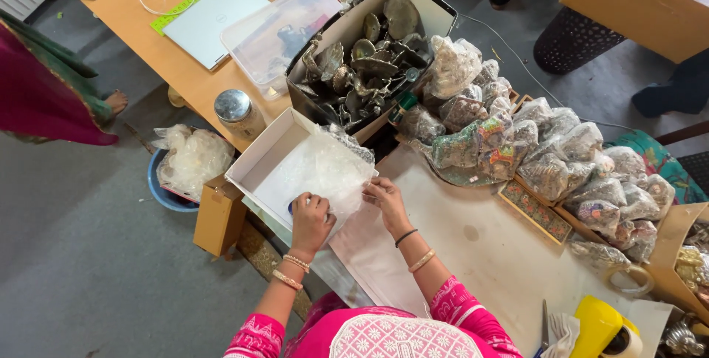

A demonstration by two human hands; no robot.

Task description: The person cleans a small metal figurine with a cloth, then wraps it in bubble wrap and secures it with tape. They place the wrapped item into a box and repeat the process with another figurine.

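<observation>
While our left hand pinches the near-left edge of the bubble wrap sheet and our right hand grips its near-right edge, the sheet lies just beyond both, over the open white box, equally close to each.

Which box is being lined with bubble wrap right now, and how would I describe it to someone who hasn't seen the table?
Start at the long wooden table with the laptop; below its near edge sits the white open box. It holds clear bubble wrap, touched by both the left hand and right hand. Unlike the dark box of metal pieces behind it, it is shallow, white and nearly empty.
</observation>
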